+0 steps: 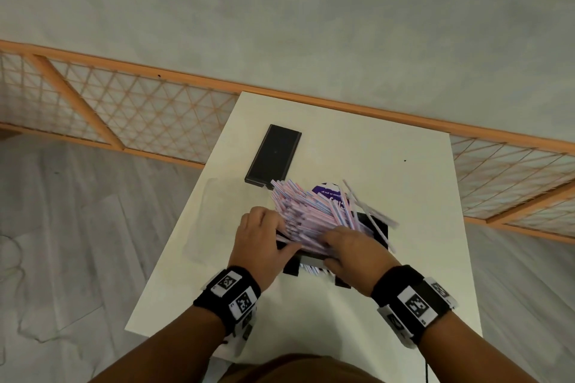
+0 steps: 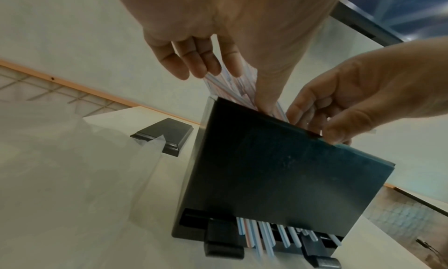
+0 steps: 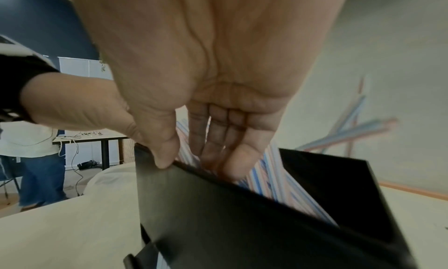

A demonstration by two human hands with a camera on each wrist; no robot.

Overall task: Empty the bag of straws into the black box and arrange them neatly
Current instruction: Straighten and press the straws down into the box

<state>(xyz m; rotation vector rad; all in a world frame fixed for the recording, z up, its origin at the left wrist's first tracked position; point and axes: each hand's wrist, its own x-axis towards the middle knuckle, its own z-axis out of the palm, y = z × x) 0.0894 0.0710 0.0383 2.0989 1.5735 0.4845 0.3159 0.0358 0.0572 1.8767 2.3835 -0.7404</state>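
A loose heap of pink-and-blue striped straws fills the black box on the white table, many ends sticking out past its far rim. My left hand grips the left part of the bundle; the left wrist view shows the straws between fingers and thumb. My right hand lies on the straws with straight fingers, thumb on the box's near wall. A few straw ends poke from the slot at the box's base. The clear bag lies flat at left.
The box's black lid lies farther back on the table. A purple label shows behind the straws. An orange lattice fence runs beyond the table. A person stands in the background by another table.
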